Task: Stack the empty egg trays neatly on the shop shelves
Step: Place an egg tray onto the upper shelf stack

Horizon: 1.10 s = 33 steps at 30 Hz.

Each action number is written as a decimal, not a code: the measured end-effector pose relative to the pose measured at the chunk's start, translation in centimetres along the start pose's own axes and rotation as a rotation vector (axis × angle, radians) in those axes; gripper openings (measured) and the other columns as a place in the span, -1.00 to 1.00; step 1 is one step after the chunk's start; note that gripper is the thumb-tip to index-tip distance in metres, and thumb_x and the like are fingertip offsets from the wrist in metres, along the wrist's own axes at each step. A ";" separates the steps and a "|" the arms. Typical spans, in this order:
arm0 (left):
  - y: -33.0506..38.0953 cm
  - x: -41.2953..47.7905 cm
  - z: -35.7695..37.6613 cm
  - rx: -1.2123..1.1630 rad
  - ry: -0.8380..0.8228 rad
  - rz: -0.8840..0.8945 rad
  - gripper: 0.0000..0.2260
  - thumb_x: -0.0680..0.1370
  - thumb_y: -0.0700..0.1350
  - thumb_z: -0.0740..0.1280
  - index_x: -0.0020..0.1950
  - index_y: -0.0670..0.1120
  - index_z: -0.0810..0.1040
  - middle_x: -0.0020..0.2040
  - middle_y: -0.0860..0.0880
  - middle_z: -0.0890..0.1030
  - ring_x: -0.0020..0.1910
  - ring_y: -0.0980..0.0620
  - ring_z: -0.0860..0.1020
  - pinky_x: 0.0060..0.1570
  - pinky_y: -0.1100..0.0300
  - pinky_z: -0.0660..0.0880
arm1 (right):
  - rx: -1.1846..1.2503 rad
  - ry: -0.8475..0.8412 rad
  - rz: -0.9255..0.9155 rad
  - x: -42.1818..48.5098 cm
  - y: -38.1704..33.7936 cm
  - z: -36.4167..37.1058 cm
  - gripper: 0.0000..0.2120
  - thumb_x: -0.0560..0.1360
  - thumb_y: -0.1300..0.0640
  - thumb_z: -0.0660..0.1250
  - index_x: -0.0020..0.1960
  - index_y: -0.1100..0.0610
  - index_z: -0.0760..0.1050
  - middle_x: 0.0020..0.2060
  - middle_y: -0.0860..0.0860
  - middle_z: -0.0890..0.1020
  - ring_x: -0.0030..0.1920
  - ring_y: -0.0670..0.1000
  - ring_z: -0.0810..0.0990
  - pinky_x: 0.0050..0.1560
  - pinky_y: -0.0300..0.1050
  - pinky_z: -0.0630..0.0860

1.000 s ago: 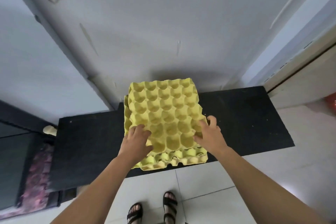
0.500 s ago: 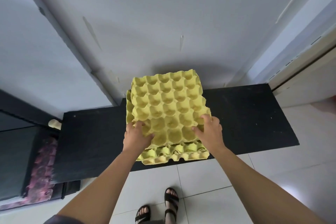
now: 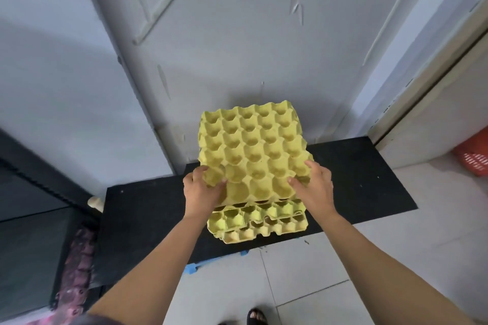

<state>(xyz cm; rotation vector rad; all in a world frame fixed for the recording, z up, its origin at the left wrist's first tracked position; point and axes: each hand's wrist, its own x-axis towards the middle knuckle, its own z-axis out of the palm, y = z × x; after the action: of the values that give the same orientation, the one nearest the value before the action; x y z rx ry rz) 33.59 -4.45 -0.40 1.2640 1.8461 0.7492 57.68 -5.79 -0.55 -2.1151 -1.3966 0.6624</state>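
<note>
A yellow egg tray [image 3: 250, 150] is tilted up at its far end, above a short stack of yellow egg trays [image 3: 261, 221] lying on a black shelf [image 3: 356, 182]. My left hand [image 3: 202, 188] grips the top tray's near left corner, thumb on top. At the near right corner my right hand [image 3: 314, 187] grips the same tray, fingers curled over its edge. The lower trays stick out past the top tray toward me and hang slightly over the shelf's front edge.
A grey wall stands right behind the shelf. A dark cabinet [image 3: 29, 232] with a pink patterned cloth [image 3: 79, 272] is at the left. An orange basket [image 3: 475, 155] sits at the far right. White floor tiles and a sandalled foot [image 3: 256, 316] lie below.
Both hands have raised the top tray, so its far end now stands higher against the wall and more of the lower trays shows. The camera has tipped upward.
</note>
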 end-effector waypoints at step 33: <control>-6.4 -1.8 5.5 -0.077 -0.107 -0.380 -0.16 0.26 0.27 0.45 0.42 -0.06 0.27 0.32 -0.12 0.40 0.25 -0.20 0.42 0.25 -0.17 0.40 | 0.093 -0.081 0.194 0.1 6.0 1.9 -0.64 0.54 -0.07 0.27 0.19 0.18 0.43 0.14 0.18 0.52 0.03 0.12 0.53 -0.06 -0.04 0.42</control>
<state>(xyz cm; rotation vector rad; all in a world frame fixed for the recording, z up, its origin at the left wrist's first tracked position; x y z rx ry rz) 35.47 -8.03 -8.08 0.8509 1.8756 0.5275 60.57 -7.48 -5.91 -2.1882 -1.1864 0.8798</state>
